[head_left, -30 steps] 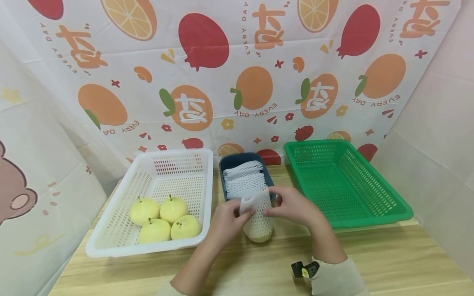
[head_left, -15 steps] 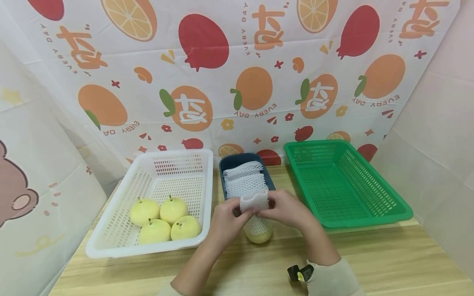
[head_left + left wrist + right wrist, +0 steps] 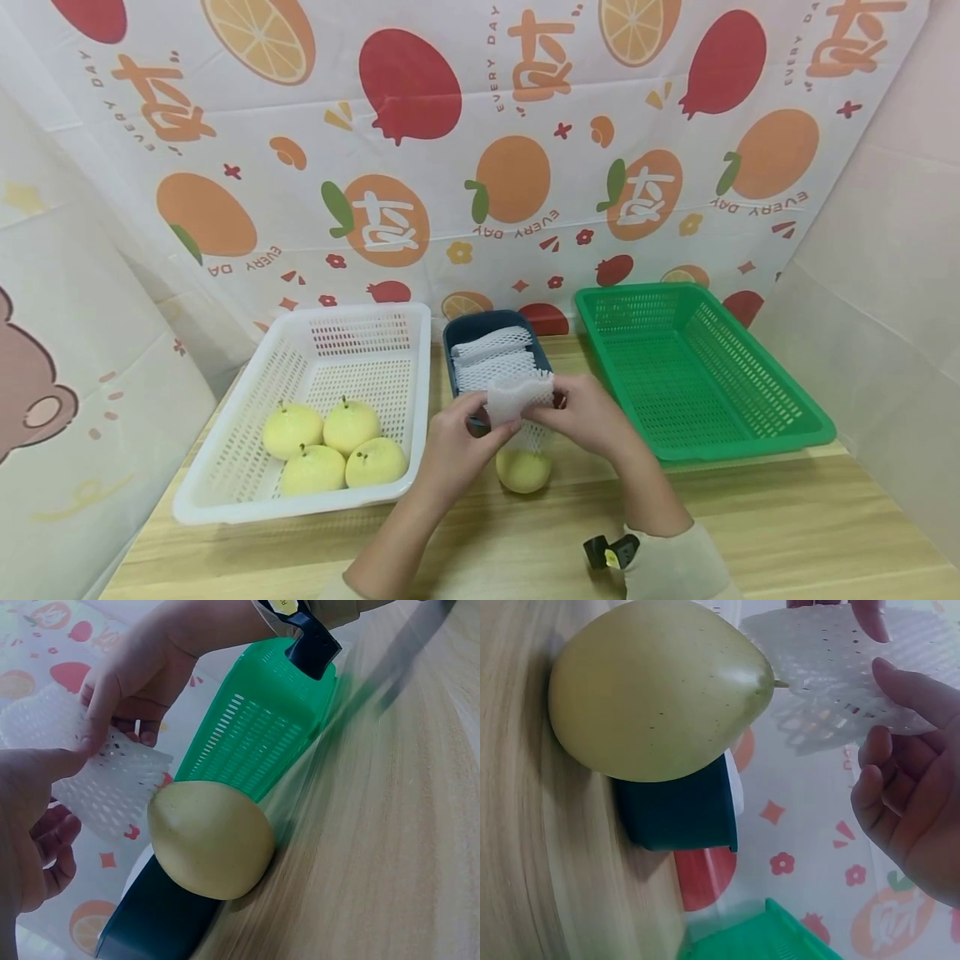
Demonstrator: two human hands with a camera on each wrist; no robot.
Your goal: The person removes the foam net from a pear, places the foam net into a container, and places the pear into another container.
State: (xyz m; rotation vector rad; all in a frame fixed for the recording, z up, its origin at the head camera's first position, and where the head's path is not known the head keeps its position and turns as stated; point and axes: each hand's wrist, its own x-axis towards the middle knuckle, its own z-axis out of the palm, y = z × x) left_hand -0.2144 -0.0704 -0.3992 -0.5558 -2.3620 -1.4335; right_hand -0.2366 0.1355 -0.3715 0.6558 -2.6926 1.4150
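Observation:
A pale yellow pear (image 3: 523, 472) stands on the table with its stem up, in front of the dark blue box. Just above it, both hands hold a white foam net sleeve (image 3: 514, 397), its upper part bunched. My left hand (image 3: 459, 442) pinches the sleeve's left side between thumb and fingers. On the other side, my right hand (image 3: 585, 412) pinches it the same way. In the right wrist view the sleeve's lower end (image 3: 817, 697) hangs by the stem of the pear (image 3: 652, 690); whether they touch I cannot tell.
Several pears (image 3: 313, 469) lie in the front of a white basket (image 3: 197, 506) at the left. The dark blue box (image 3: 474, 320) holds more foam nets (image 3: 495, 367). A green basket (image 3: 705, 375) stands at the right. A patterned cloth (image 3: 480, 100) hangs behind.
The sleeve hung long in front of the pear; my hands have gathered its length upward, uncovering the pear. My right hand has shifted left toward my left hand. The pear stays in place.

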